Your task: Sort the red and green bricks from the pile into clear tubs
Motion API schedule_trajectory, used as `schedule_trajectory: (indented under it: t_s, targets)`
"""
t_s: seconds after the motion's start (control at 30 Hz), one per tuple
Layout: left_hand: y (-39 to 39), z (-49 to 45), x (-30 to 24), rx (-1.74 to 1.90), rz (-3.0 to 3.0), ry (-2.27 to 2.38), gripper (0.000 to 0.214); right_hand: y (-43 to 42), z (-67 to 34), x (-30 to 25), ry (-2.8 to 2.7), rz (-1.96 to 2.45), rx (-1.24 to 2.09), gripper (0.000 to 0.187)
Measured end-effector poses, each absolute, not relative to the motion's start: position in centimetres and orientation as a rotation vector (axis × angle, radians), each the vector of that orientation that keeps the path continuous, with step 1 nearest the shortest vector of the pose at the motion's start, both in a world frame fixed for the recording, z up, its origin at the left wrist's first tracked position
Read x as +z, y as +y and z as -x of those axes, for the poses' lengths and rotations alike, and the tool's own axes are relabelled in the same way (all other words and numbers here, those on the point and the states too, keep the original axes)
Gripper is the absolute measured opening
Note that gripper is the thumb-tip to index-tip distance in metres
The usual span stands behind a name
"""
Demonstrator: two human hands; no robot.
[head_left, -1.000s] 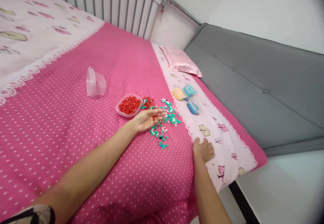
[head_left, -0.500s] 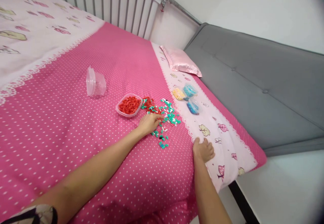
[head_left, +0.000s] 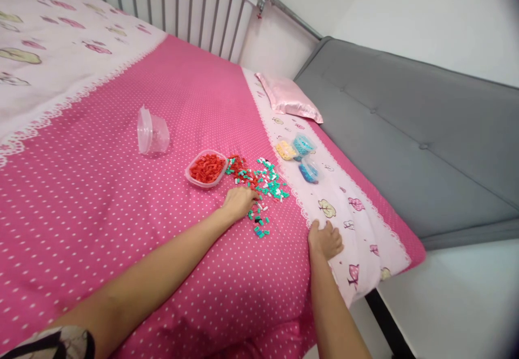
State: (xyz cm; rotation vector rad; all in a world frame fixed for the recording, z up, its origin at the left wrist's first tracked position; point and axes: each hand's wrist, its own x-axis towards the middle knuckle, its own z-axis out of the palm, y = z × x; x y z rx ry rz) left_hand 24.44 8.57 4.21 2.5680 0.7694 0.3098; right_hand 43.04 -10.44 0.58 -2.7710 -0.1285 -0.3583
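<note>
A loose pile of small green, white and red plastic pieces (head_left: 265, 183) lies on the pink dotted bedspread (head_left: 121, 197). My left hand (head_left: 239, 201) rests palm down at the near left edge of the pile, its fingers drawn together over a few pieces. What they grip is too small to make out. Left of the pile stands a clear tub of red pieces (head_left: 206, 168). My right hand (head_left: 326, 240) lies flat on the bed's pale border, fingers apart, holding nothing.
An empty clear tub (head_left: 152, 132) lies on its side further left. Three small tubs with yellow (head_left: 286, 150), light blue (head_left: 304, 144) and blue pieces (head_left: 310, 171) sit on the border. A pink pillow (head_left: 290, 98), a grey headboard (head_left: 405, 132) and a radiator (head_left: 182, 7) lie beyond.
My left hand turned from palm up to palm down, came onto the pile and drew back slightly with its fingers closing. The right hand has stayed in place.
</note>
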Motion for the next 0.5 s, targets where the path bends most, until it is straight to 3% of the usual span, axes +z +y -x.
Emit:
schedule_trajectory:
  t_s: [0.5]
  targets:
    - [9.26,-24.31,4.64,0.413,-2.366,0.758,0.021,-10.53,-43.20,0.46,-0.137,2.773,-0.355,0.056]
